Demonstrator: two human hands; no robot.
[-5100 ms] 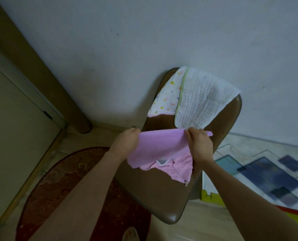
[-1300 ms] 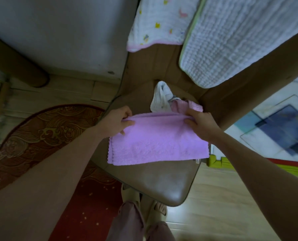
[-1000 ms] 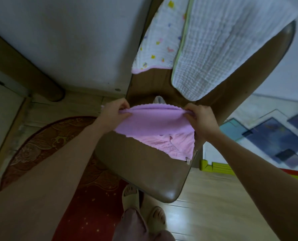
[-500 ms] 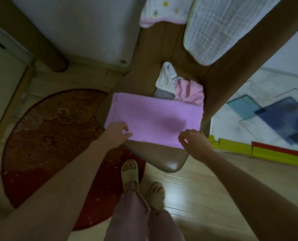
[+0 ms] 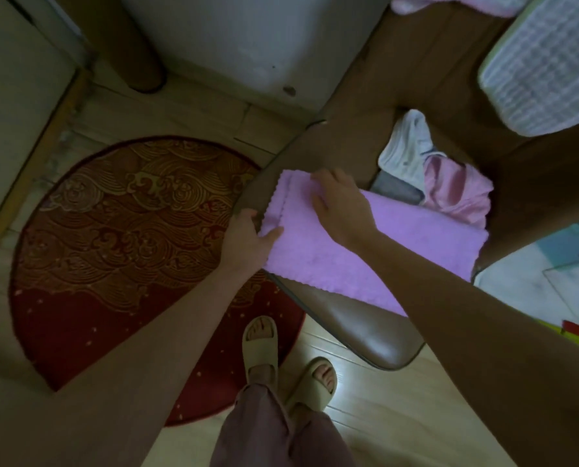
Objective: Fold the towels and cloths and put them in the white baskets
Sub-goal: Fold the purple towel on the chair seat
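Left-hand [image 5: 247,241] grip on purple towel [image 5: 365,251]

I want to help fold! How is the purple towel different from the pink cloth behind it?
The purple towel lies flat and folded on the chair seat; the pink cloth sits crumpled in a heap. The towel looks fluffy, the cloth thin and smooth. The left hand and right hand are on the towel; nothing touches the cloth. Both are on the chair.

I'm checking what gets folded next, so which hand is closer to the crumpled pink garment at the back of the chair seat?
Right. The right hand lies on the purple towel, nearer the pink garment. The left hand pinches the towel's far left edge.
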